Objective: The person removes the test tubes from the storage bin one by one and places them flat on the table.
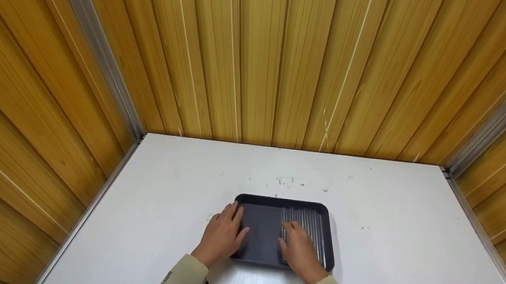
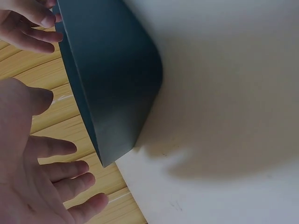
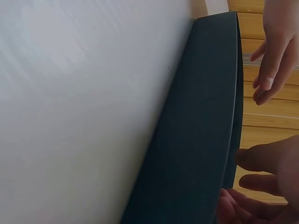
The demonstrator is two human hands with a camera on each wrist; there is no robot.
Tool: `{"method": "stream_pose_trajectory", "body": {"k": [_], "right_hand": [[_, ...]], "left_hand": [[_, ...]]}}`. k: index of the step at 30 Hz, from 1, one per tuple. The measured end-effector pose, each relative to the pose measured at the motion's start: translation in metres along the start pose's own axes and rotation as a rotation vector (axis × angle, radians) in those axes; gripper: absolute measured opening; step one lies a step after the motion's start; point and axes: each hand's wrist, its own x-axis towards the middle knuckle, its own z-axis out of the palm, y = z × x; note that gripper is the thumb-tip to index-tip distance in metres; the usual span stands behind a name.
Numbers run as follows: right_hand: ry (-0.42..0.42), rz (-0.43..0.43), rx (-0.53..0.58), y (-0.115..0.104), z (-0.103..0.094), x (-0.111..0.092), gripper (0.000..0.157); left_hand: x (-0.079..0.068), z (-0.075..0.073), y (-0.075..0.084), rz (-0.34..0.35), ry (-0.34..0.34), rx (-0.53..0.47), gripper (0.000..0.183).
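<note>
A dark rectangular tray (image 1: 260, 233) with raised sides lies on the white tabletop. Along its right half runs a row of thin, shiny, silvery rods (image 1: 314, 223), side by side. My left hand (image 1: 222, 233) is at the tray's left rim, fingers extended and spread; the left wrist view also has this hand (image 2: 46, 168) with nothing in it. Inside the tray, over the left part of the rods, is my right hand (image 1: 301, 249), fingers loosely bent. In the right wrist view, thumb and fingers of the right hand (image 3: 266, 182) stand apart behind the tray's wall (image 3: 187, 121).
The white table (image 1: 177, 185) extends around the tray, with small dark marks (image 1: 285, 180) behind it. Yellow wood-look panels (image 1: 259, 61) rise at the back and both sides, with grey metal strips (image 1: 102, 53) at the corners.
</note>
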Motion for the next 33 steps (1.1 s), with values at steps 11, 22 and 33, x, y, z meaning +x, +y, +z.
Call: {"method": "stream_pose_trajectory", "body": {"k": [11, 22, 33], "right_hand": [[-0.048, 0.038, -0.044, 0.002, 0.008, 0.000, 0.036], [-0.037, -0.013, -0.070, 0.003, 0.013, 0.001, 0.033], [-0.046, -0.029, -0.102, 0.003, 0.018, 0.004, 0.038]], "left_hand": [[-0.004, 0.008, -0.003, 0.003, -0.032, -0.025, 0.058], [-0.006, 0.009, -0.003, 0.034, -0.032, -0.011, 0.057], [-0.007, 0.011, -0.007, 0.006, -0.015, 0.022, 0.063]]}}
